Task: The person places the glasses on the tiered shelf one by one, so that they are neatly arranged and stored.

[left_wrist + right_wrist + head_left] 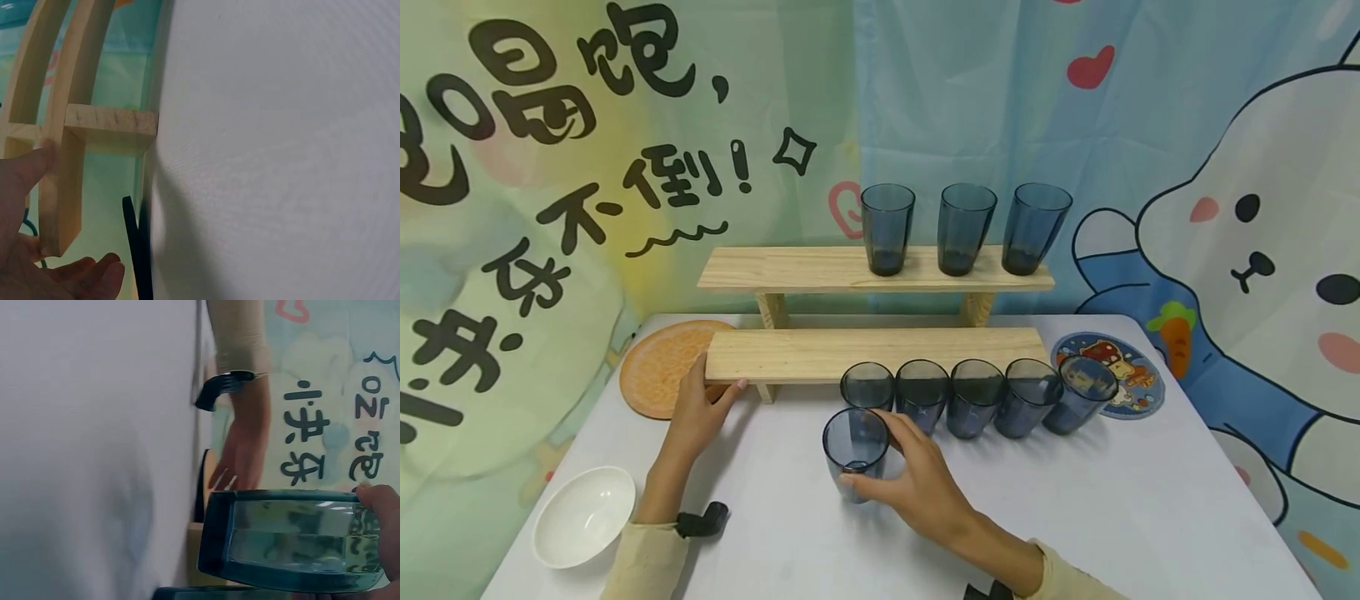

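Note:
My right hand (917,479) holds a blue-tinted drinking glass (854,442), thumb on its near side and fingers round its right side. In the right wrist view the glass (287,540) shows side-on, with a fingertip by its rim. At the left end of the lower wooden shelf (872,354), my left hand (696,412) grips the board, its thumb against the front edge. The left wrist view shows the thumb on the shelf board (65,162) and the fingers around its end. Several matching glasses (975,398) stand in a row before the shelf, just behind the held one.
Three more glasses (967,229) stand on the right half of the upper shelf (790,268). A round orange mat (658,367) lies at the left, a white bowl (584,517) nearer. A patterned round mat (1138,379) lies behind the rightmost glass. A printed curtain (925,100) hangs behind.

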`<state>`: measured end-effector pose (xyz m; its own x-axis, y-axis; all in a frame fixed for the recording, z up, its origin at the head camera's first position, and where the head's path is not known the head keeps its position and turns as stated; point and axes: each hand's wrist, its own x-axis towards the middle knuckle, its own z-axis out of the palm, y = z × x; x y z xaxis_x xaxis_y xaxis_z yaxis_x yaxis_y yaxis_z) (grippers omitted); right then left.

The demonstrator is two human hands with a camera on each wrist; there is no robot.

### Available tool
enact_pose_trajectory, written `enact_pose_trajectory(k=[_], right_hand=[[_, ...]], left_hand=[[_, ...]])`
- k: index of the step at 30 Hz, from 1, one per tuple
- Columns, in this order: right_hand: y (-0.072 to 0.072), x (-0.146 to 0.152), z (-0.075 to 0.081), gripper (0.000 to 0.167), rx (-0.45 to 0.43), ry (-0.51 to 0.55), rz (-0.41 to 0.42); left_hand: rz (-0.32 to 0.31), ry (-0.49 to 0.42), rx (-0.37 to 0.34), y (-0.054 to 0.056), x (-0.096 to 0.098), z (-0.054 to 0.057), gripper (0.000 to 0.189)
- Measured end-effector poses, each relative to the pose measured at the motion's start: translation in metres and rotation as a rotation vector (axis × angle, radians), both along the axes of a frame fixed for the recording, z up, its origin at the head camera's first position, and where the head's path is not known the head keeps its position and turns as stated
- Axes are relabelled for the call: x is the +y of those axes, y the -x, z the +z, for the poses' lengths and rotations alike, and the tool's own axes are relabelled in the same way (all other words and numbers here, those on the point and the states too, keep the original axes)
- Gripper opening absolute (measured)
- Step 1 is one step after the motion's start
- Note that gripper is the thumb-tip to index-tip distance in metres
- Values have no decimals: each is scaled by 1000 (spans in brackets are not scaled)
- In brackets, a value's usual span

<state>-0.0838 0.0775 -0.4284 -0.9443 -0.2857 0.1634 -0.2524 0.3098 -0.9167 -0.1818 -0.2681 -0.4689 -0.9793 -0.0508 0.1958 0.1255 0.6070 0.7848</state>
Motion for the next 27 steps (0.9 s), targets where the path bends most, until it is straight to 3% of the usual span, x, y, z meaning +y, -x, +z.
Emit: enact_pose_trajectory(k=[7,15,22,27], right_hand=[[11,-9,40,88,-50,28,115],[33,-22,89,77,43,47,216],[73,-36,132,66,119,78,213],[108,-48,148,66,173,84,162]], left_hand=[[20,10,-21,-2,-3,1,80],[2,-6,24,-1,-2,0,73],[-13,-22,22,-1,-2,2,74],[-5,-6,-14,-1,-1,2,80]])
